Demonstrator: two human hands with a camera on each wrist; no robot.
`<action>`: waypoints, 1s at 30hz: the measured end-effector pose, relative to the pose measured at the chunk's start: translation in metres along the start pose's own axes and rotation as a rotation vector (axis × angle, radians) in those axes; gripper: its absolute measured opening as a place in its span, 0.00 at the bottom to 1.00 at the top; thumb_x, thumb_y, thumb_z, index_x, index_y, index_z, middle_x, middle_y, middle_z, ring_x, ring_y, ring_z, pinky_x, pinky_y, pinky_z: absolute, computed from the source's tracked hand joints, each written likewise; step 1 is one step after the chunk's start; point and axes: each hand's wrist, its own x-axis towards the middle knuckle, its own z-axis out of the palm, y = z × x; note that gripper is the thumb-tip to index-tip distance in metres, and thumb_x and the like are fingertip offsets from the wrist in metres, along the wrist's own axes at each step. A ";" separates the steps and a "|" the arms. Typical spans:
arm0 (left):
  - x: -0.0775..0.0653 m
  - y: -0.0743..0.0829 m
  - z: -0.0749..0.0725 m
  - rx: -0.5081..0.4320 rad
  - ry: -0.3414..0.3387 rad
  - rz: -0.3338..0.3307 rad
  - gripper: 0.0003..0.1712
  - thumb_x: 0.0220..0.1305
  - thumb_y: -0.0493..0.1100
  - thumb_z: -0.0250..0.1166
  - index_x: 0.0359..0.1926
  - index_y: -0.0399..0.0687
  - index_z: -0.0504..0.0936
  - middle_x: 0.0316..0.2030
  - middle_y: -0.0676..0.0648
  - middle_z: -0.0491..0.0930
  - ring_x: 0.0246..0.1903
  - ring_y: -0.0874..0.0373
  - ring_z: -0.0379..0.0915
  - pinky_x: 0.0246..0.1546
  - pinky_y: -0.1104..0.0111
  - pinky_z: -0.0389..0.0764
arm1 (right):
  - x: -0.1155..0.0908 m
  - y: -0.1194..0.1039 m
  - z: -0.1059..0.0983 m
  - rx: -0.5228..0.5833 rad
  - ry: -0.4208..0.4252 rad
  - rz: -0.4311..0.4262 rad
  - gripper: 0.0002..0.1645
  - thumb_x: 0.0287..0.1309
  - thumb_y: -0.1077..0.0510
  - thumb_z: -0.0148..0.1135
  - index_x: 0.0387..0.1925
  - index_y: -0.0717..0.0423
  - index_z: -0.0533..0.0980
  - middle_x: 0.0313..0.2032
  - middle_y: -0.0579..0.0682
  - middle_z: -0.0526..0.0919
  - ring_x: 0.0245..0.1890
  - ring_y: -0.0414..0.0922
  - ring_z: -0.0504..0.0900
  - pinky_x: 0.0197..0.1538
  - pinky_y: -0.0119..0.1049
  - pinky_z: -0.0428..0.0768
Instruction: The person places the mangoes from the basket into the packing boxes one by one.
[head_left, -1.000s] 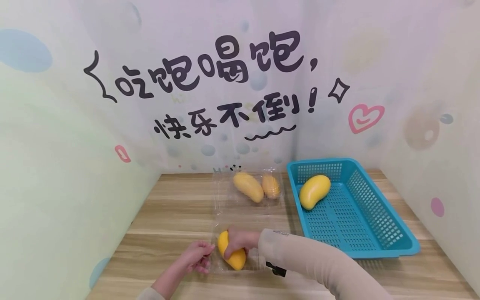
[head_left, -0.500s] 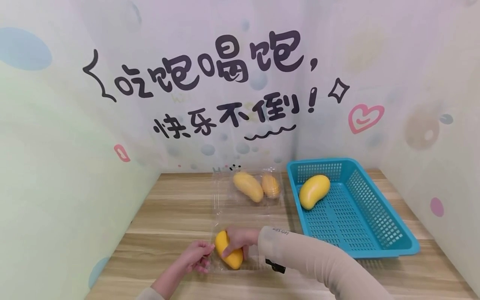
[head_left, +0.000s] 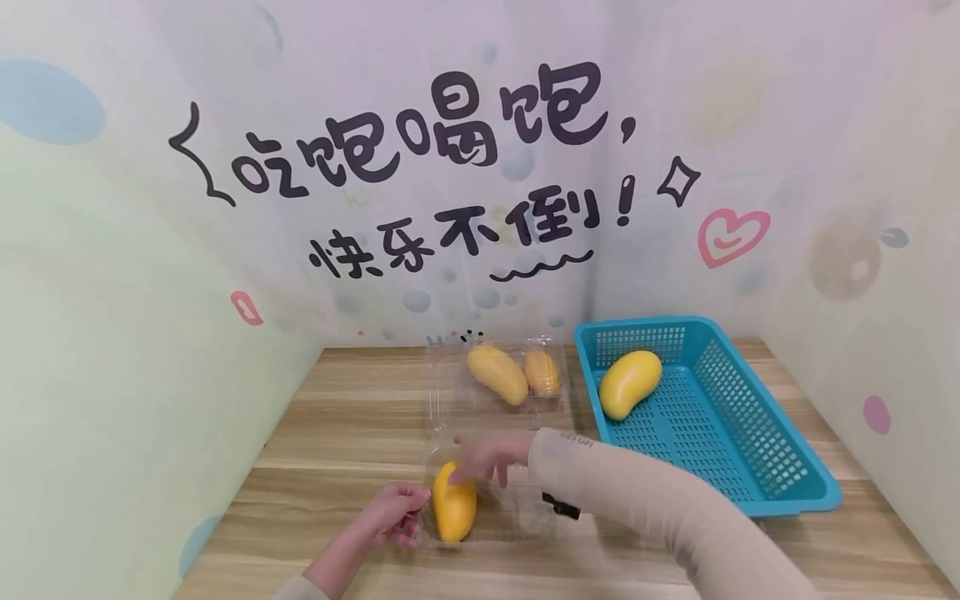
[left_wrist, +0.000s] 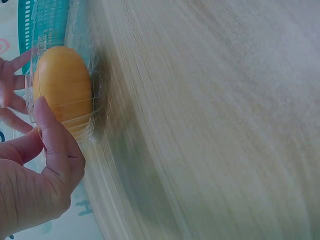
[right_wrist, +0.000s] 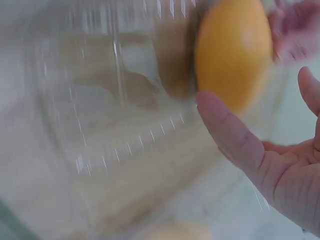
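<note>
Fingers of the right grip [head_left: 491,457] are spread above the near plastic tray [head_left: 513,515], and one beige-sleeved arm [head_left: 637,487] is extended behind them in a bend from the lower right. This grip is held wide; in the right wrist view its thumb tip is seen right at the edge of the near mango [head_left: 454,508], though whether contact is made cannot be told. The left grip [head_left: 393,512] is placed at the lower left, its forearm slanted up toward the tray, and the clear left edge is pinched narrowly between thumb and forefinger. Four yellow mangoes are counted in all. One, the near mango, is laid lengthwise inside the tray, close to its left side. Two, a long mango [head_left: 498,375] and a shorter-looking mango [head_left: 542,372], are seen side by side through clear plastic [head_left: 453,408] farther back. The fourth mango [head_left: 630,385] is lodged in the far left corner of one blue basket [head_left: 701,442], by which the right part of the wooden surface [head_left: 352,417] is occupied.
</note>
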 end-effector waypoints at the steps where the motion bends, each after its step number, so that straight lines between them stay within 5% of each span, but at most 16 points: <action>1: 0.000 0.000 0.000 0.000 0.000 0.000 0.10 0.65 0.42 0.55 0.35 0.37 0.69 0.22 0.52 0.67 0.16 0.66 0.66 0.15 0.75 0.77 | -0.003 -0.001 -0.011 -0.011 -0.011 -0.006 0.44 0.54 0.48 0.62 0.67 0.55 0.53 0.51 0.58 0.73 0.41 0.57 0.78 0.37 0.52 0.81; 4: 0.001 0.000 0.001 -0.003 0.000 0.001 0.10 0.65 0.42 0.55 0.34 0.38 0.69 0.21 0.52 0.66 0.16 0.66 0.66 0.15 0.76 0.77 | -0.013 -0.001 -0.049 -0.045 -0.023 -0.034 0.38 0.56 0.49 0.61 0.65 0.55 0.58 0.55 0.55 0.72 0.42 0.54 0.78 0.36 0.47 0.82; 8: 0.001 -0.002 0.001 -0.006 -0.002 0.000 0.10 0.65 0.42 0.54 0.33 0.38 0.69 0.21 0.53 0.66 0.15 0.66 0.66 0.15 0.76 0.77 | -0.030 0.008 -0.098 -0.108 0.057 -0.066 0.25 0.59 0.53 0.58 0.57 0.57 0.67 0.43 0.54 0.78 0.34 0.49 0.80 0.32 0.40 0.82; 12: 0.001 -0.005 0.002 -0.004 -0.005 0.004 0.10 0.65 0.42 0.54 0.32 0.39 0.69 0.20 0.53 0.66 0.15 0.66 0.66 0.15 0.75 0.77 | -0.041 0.042 -0.143 -0.199 0.274 -0.049 0.15 0.61 0.57 0.54 0.47 0.61 0.71 0.34 0.56 0.78 0.29 0.47 0.78 0.31 0.37 0.80; 16: 0.000 -0.006 0.002 -0.003 -0.003 0.009 0.10 0.65 0.42 0.54 0.32 0.38 0.69 0.20 0.53 0.66 0.15 0.66 0.66 0.15 0.75 0.77 | -0.050 0.099 -0.173 -0.315 0.539 0.020 0.14 0.62 0.60 0.49 0.45 0.66 0.72 0.40 0.61 0.78 0.36 0.52 0.76 0.39 0.43 0.78; 22: -0.001 -0.005 0.001 -0.010 0.006 0.007 0.10 0.65 0.41 0.54 0.33 0.36 0.69 0.20 0.53 0.66 0.15 0.66 0.66 0.15 0.75 0.77 | -0.059 0.171 -0.180 -0.321 0.715 0.155 0.23 0.64 0.57 0.47 0.52 0.72 0.65 0.49 0.70 0.71 0.45 0.61 0.72 0.47 0.54 0.75; 30: 0.002 -0.001 0.003 -0.016 0.009 -0.008 0.10 0.65 0.42 0.55 0.35 0.36 0.69 0.21 0.52 0.66 0.16 0.66 0.66 0.15 0.75 0.77 | -0.041 0.205 -0.157 -0.233 0.731 0.307 0.35 0.63 0.46 0.48 0.61 0.68 0.59 0.53 0.78 0.58 0.47 0.70 0.66 0.45 0.59 0.72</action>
